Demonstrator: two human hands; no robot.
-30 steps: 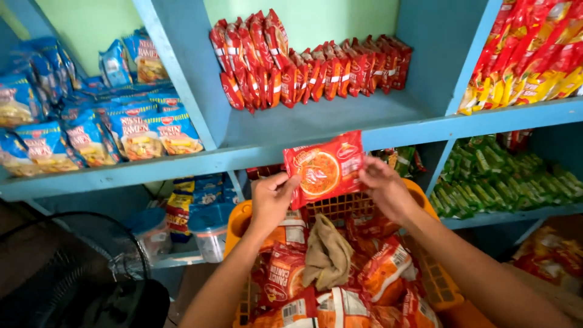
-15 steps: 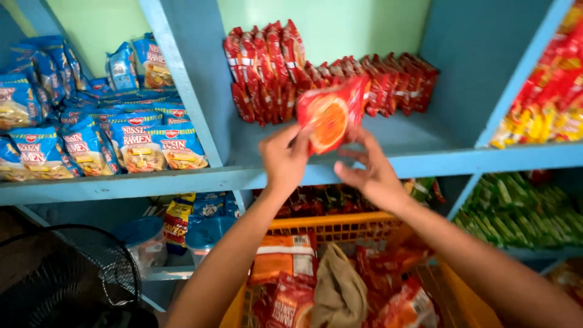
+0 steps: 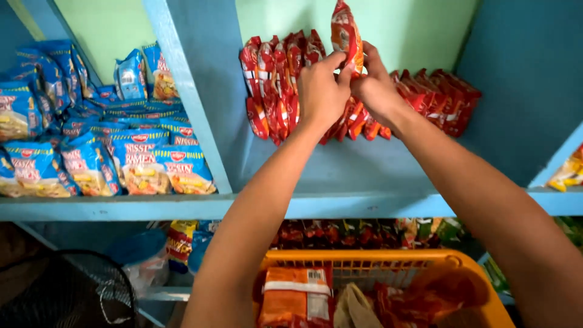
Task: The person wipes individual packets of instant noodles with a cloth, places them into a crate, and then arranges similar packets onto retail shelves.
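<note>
— Hands first: what are they doing?

— Both are raised to the blue shelf [image 3: 340, 182]. The left hand [image 3: 320, 91] and the right hand [image 3: 378, 90] are close together, each pinching the same red snack packet [image 3: 345, 33] by its lower part, thumbs and fingertips closed on the wrapper.

— Where is that packet exactly?

— Upright, held just above the row of red packets [image 3: 276, 85] that stands on edge along the back of the middle compartment, against the pale green wall [image 3: 407, 30]. Whether its bottom touches the row I cannot tell; the hands cover that spot.

— And around it?

— More of the red row [image 3: 446, 97] runs on to the right of the wrists. In the compartment to the left lie blue noodle packs [image 3: 130, 161], piled in leaning stacks. Below the forearms sits an orange plastic basket [image 3: 364, 260] with orange and red packets inside, one orange pack [image 3: 296, 297] facing up. At lower left is the black wire guard of a fan [image 3: 73, 291]
</note>
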